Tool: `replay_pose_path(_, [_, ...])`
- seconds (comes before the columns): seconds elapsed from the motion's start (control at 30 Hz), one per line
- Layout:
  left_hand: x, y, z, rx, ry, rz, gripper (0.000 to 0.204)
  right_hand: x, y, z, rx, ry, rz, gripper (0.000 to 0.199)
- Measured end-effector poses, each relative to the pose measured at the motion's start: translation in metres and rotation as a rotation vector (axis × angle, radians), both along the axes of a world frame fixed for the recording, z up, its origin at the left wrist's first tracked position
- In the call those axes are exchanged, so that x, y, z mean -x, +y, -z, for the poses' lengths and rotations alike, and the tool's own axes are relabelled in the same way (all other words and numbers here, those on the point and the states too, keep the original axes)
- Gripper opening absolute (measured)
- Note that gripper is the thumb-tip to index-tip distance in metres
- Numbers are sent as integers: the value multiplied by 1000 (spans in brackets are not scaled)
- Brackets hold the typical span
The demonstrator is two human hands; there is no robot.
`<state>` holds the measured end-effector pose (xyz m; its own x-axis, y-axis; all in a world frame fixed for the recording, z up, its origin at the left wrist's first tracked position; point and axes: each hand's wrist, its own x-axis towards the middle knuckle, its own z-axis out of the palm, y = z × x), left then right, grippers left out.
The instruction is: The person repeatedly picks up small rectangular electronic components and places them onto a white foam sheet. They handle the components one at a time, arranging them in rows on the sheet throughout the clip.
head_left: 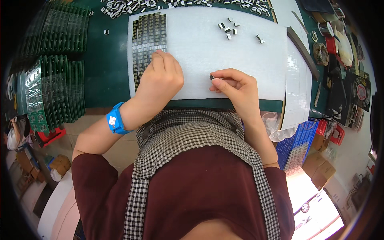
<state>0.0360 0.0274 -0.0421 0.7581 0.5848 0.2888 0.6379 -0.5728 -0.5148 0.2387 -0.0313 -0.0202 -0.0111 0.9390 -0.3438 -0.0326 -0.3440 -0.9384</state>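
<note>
The small black-and-silver component (212,77) is over the near half of the white mat (200,60), about midway across it. Your right hand (240,83) grasps it between thumb and forefinger, the other fingers curled. Your left hand (164,76) is over the mat's left part, its fingertips at the gridded dark sheet (149,36), which lies along the mat's left edge. Whether those fingers pinch anything, you cannot be told from this view.

On the mat's far right part lies a loose cluster of like components (227,31); a further pair (260,39) sits nearer the mat's right edge. Beyond the mat's far edge you have a heap of components (120,8) on the green desk (108,60), and one single component (106,32) left of the mat. Farther left of the mat stand rows of green circuit boards (60,90). A dark bar (303,52) lies just beside the mat's right edge.
</note>
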Motion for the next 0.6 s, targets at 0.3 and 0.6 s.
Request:
replay_pose_path(0.3, [10, -1, -28, 1420, -1359, -181, 18, 11, -1, 3, -489, -451, -15, 19])
replay_pose_path(0.6, [0, -9, -18, 2103, -1786, -278, 17, 17, 0, 3, -711, -573, -49, 19])
